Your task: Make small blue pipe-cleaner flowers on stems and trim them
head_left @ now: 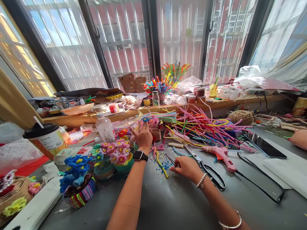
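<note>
At 9 o'clock a lidded drink cup (46, 136) with a straw stands on the grey table (168, 204). Just right of it, toward 7 o'clock, sits a striped basket of blue pipe-cleaner flowers (76, 179), and beside that a basket of pink pipe-cleaner flowers (117, 155). A clear plastic bottle (105, 127) stands behind them at 10 o'clock.

The left hand (143, 135), with a black smartwatch (140, 156) on the wrist, reaches toward 12 o'clock; its fingers pinch a small blue flower (145, 119) above a small woven basket (154, 131).

The right hand (185, 166), near the centre, rests on the table with fingers curled shut around thin dark tweezers (170, 159) whose tips point toward 10 o'clock. A yellow pipe cleaner (161, 164) and blue crumbs lie just left of it.

Scissors (203, 166) lie touching the right hand's far side. At 2 o'clock a pink glue gun (222, 156) lies beside a heap of loose pipe cleaners (203, 126), with a ball of twine (240, 117) beyond.

At 3 o'clock another person's hand (299, 139) shows at the edge.
</note>
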Demonstrator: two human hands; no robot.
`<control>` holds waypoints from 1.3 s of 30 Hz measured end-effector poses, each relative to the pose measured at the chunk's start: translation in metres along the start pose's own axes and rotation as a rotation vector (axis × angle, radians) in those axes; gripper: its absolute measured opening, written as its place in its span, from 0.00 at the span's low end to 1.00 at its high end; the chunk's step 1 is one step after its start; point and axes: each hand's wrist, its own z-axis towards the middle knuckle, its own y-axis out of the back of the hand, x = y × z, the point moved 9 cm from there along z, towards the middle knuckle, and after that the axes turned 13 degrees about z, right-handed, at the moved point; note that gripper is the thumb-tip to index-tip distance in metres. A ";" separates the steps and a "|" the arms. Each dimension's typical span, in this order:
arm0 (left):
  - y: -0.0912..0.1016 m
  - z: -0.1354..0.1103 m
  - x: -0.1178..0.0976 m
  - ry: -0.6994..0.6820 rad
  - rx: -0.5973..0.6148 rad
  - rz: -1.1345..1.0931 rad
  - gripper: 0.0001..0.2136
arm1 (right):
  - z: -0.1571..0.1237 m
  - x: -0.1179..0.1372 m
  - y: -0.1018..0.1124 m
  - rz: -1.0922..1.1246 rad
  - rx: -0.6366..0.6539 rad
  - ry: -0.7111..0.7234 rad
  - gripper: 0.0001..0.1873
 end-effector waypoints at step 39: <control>-0.013 0.021 -0.002 -0.065 0.072 0.011 0.20 | -0.001 0.005 -0.003 -0.037 0.031 -0.004 0.13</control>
